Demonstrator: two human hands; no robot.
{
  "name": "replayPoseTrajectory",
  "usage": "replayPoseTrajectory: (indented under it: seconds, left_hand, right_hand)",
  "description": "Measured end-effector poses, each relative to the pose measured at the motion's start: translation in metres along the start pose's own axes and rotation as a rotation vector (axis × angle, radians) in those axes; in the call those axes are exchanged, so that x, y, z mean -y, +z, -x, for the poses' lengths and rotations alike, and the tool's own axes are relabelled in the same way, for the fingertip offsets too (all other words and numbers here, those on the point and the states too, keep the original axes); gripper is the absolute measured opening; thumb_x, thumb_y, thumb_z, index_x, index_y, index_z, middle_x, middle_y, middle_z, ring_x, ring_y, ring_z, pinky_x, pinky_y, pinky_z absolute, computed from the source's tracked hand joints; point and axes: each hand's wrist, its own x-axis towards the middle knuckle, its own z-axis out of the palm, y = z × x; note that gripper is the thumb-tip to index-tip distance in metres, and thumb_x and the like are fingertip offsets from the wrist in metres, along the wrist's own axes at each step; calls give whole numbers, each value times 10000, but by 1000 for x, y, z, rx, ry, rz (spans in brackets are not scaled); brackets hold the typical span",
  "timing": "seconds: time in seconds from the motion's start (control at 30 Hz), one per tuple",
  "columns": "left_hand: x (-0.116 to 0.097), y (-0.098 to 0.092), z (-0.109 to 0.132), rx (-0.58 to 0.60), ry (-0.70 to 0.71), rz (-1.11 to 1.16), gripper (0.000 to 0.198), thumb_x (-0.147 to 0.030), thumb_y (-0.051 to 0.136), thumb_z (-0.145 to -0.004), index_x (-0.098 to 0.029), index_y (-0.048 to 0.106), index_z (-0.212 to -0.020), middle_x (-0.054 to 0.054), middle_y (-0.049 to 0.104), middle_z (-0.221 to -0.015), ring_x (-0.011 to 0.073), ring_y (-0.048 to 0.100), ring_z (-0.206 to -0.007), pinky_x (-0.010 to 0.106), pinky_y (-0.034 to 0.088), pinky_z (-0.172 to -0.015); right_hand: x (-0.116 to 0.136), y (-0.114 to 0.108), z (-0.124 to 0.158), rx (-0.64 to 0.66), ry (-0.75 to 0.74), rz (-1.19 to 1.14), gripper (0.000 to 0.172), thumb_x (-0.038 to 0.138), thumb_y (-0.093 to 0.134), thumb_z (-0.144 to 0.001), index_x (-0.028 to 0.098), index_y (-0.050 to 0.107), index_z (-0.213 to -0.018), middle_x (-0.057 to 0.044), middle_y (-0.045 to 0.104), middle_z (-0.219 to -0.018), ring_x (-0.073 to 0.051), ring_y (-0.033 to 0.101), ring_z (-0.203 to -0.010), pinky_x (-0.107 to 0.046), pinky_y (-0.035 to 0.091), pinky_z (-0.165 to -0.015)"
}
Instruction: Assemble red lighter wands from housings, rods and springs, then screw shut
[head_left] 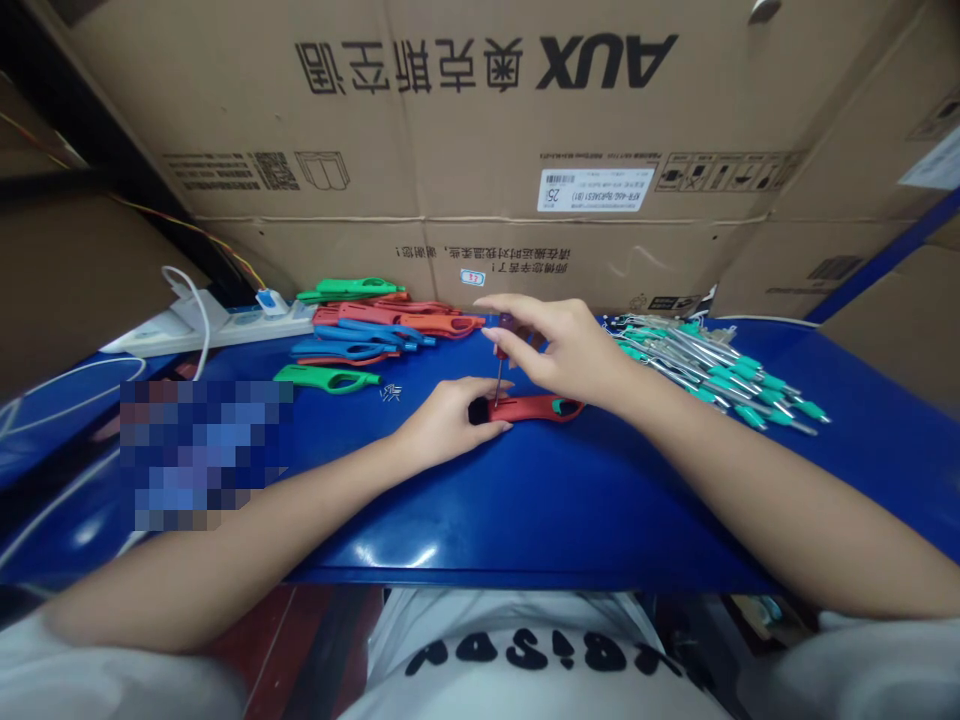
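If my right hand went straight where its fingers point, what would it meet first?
Your right hand would probably meet the nearest orange casing first, though it might pass above; depth is unclear.

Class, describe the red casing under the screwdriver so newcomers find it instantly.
Find the blue table before the cardboard box. Near its middle, the left hand grips a red casing, and the right hand holds a screwdriver upright at it. Unlike the other red casings, piled farther left, it lies alone, with a green patch near its right end.
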Motion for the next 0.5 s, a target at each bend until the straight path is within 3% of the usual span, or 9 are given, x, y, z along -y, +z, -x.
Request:
replayPoseTrajectory:
  seconds: [0.5]
  left_hand:
    - [-2, -2, 1, 30, 14, -10, 302, -251, 761, -801, -203, 702, -1093, 51, 761, -1111, 233, 716, -996, 356, 547, -921]
  right_hand:
    - [-1, 1, 1, 35, 19, -23, 322, 320, 555, -976, 156, 670, -1228, -47, 766, -835, -173, 684, -700, -289, 506, -692]
